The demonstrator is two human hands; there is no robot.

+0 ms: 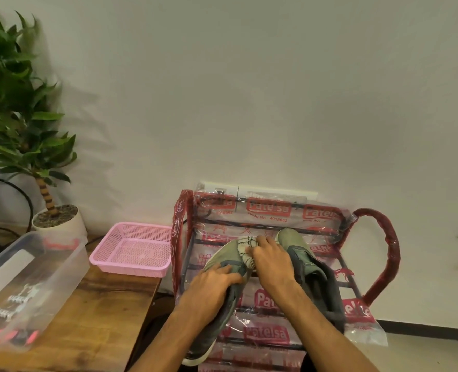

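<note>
A plastic-wrapped rack [269, 209] at 5 o'clock carries a left shoe [222, 253] and a right shoe [312, 267]. The left hand [214, 281] grips the left shoe; at its 2 o'clock, the right hand [270, 257] clutches a cream sock [245, 249] between the shoes.

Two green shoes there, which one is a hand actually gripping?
The left shoe, nearer the pink basket: the left hand grips its opening. The right hand holds a patterned sock instead, beside the right shoe.
</note>
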